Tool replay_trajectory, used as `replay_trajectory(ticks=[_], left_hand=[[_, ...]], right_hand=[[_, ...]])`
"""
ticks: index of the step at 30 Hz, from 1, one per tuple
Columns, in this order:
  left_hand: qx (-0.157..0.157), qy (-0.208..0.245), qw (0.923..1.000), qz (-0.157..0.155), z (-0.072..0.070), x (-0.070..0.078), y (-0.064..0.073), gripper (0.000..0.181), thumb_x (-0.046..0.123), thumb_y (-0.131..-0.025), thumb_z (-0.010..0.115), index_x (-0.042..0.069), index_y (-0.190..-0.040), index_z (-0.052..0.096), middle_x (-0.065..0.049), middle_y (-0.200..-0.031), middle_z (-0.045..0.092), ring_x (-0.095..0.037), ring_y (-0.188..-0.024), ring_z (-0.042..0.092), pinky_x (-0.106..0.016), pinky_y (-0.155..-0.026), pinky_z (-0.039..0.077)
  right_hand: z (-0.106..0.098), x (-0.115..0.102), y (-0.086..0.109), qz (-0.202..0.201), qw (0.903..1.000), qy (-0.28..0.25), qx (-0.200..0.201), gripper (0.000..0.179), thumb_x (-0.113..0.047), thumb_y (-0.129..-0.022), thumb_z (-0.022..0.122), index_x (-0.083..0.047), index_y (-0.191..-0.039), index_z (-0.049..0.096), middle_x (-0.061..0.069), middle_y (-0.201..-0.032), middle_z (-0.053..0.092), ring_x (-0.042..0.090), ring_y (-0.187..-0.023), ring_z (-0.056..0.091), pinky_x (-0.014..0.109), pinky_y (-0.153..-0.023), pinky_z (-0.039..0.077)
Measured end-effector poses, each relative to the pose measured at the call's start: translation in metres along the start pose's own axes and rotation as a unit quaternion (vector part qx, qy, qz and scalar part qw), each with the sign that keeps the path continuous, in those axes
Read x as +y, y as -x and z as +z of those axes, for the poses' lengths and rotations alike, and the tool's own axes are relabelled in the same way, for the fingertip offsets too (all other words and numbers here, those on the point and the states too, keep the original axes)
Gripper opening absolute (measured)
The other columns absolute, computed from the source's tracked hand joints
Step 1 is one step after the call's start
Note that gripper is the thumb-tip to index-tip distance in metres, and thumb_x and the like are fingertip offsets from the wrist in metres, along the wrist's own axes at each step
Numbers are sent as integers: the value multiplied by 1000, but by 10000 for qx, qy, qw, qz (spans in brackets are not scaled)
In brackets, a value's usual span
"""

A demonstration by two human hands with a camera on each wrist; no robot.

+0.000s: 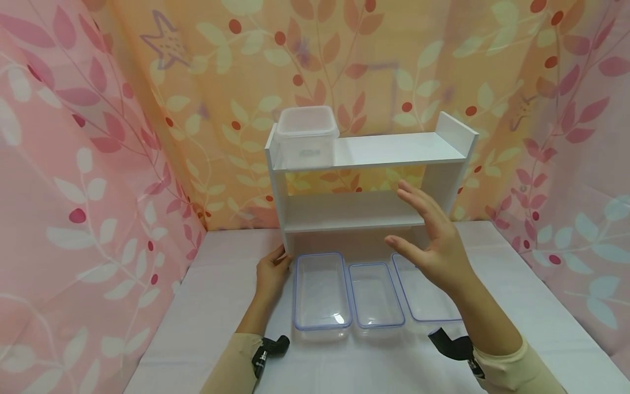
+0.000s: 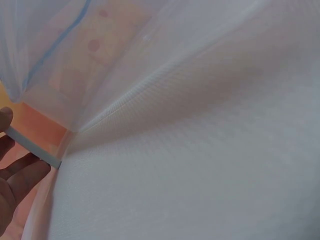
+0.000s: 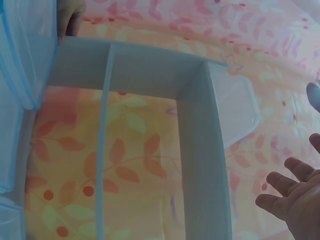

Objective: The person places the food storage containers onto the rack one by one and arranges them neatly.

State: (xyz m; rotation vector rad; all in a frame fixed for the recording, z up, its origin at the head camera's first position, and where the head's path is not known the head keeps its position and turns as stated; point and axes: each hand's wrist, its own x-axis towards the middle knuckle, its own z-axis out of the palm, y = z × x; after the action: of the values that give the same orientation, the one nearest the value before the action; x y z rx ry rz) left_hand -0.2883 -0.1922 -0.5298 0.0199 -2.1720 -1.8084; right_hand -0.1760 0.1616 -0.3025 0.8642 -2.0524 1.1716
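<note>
A white two-tier shelf [image 1: 394, 149] stands at the back of the table. Down at its left side panel, my left hand [image 1: 270, 273] pinches the panel's lower front edge; in the left wrist view the thumb and fingers [image 2: 31, 177] lie on either side of that panel [image 2: 32, 146]. My right hand [image 1: 438, 251] is raised in front of the shelf's right part, fingers spread and holding nothing. A clear lidded container [image 1: 305, 145] sits on the top board at the left end.
Three clear containers with blue-rimmed lids lie on the white tablecloth [image 1: 206, 312] before the shelf: a left one [image 1: 322, 290], a smaller middle one [image 1: 376, 295], and a right one [image 1: 428, 301] partly hidden by my right hand. Patterned curtains [image 1: 344, 54] surround the table.
</note>
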Motion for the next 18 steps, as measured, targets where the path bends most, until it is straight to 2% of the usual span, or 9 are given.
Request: replay_trajectory(ticks=[7, 14, 18], left_hand=[[-12, -4, 10000, 10, -1, -2, 0, 45, 19, -95, 76, 12, -138, 66, -8, -136, 67, -25, -114, 71, -25, -82, 60], [-79, 74, 9999, 25, -1, -2, -1, 45, 17, -95, 75, 11, -139, 65, -14, -139, 65, -28, -116, 70, -31, -84, 61], [-63, -47, 10000, 34, -2, -1, -1, 44, 19, -95, 75, 14, -138, 66, -10, -137, 66, -25, -114, 71, -33, -83, 61]], right_hand=[[-3, 9, 13, 14, 10000, 38, -6, 95, 14, -66, 88, -11, -150, 51, 7, -160, 44, 18, -150, 37, 19, -118, 31], [-7, 14, 26, 256, 9995, 171, -5, 95, 11, -68, 89, -15, -151, 51, 2, -161, 44, 17, -150, 37, 17, -117, 31], [-9, 18, 33, 330, 9994, 135, 1, 94, 11, -68, 89, -14, -150, 52, 3, -161, 44, 19, -150, 37, 19, -118, 31]])
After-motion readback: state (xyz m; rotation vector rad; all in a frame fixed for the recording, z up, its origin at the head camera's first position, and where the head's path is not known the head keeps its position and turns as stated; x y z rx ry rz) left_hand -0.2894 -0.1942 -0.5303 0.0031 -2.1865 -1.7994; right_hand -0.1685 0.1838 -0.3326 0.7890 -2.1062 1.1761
